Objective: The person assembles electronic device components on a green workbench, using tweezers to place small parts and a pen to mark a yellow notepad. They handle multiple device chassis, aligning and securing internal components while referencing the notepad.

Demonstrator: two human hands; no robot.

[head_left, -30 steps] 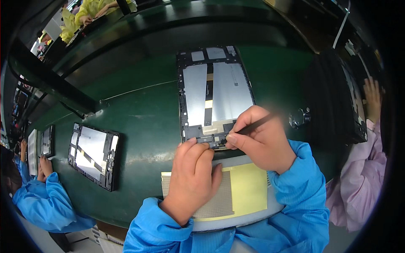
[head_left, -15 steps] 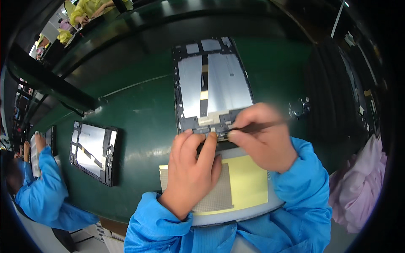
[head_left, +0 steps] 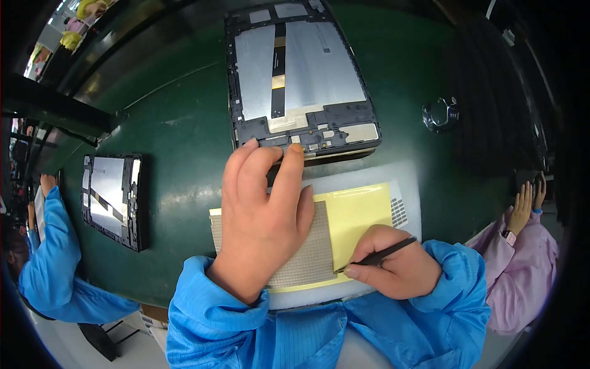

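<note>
In front of me lies a stack of tablet housings, and the top tablet housing (head_left: 326, 74) has a black frame, a silvery inner panel and a dark ribbon strip. My left hand (head_left: 258, 209) holds nothing; its bent fingertips rest on the near edge of that housing. Below it, partly covered by this hand, a yellow backing sheet (head_left: 359, 215) carries a grid of small grey pads (head_left: 310, 246). My right hand (head_left: 402, 270) is closed on black tweezers (head_left: 387, 252). Their tip touches or hovers at the grid's right edge; which one I cannot tell.
A white foam pad (head_left: 408, 184) lies under the sheet. More tablet housings (head_left: 110, 197) are stacked at left on the green table (head_left: 178, 203). A crumpled clear plastic piece (head_left: 437, 115) sits at right. Co-workers in blue (head_left: 55, 264) and pink (head_left: 522, 270) sleeves are on either side.
My right hand has moved with the tweezers from the housing's near edge down to the grid of grey pads. My left hand stays on the housing's edge. The view has shifted.
</note>
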